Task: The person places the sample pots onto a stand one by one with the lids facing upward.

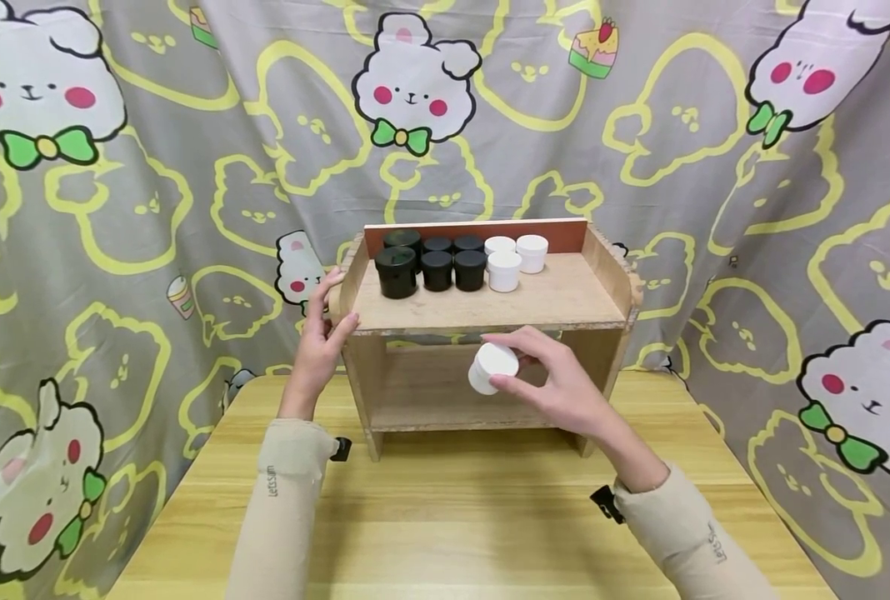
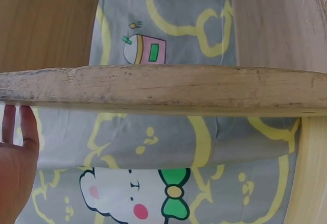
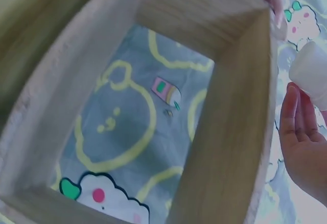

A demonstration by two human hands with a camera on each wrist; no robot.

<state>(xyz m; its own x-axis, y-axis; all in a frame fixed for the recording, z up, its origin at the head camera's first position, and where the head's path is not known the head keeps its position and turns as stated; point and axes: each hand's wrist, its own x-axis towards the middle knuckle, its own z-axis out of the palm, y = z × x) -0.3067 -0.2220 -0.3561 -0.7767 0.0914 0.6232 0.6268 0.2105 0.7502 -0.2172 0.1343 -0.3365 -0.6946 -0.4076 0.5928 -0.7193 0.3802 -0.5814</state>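
Observation:
My right hand (image 1: 557,379) pinches a small white lidded jar (image 1: 493,367) between thumb and fingers. The jar is tilted, in front of the two-tier wooden shelf (image 1: 482,312) and just below its upper board's front edge. At the shelf's left end, my left hand (image 1: 321,337) holds the side panel, thumb at the front and fingers along the outside. In the left wrist view, two fingertips (image 2: 29,124) touch the wood. On the upper board stand several black jars (image 1: 437,271) at left and three white jars (image 1: 504,272) beside them.
The shelf stands on a wood-grain table (image 1: 445,517). Behind and around it hangs a grey patterned curtain (image 1: 527,158). The upper board has a raised back strip (image 1: 565,237) and a raised right side panel (image 1: 616,271). A lower board (image 1: 445,408) lies beneath.

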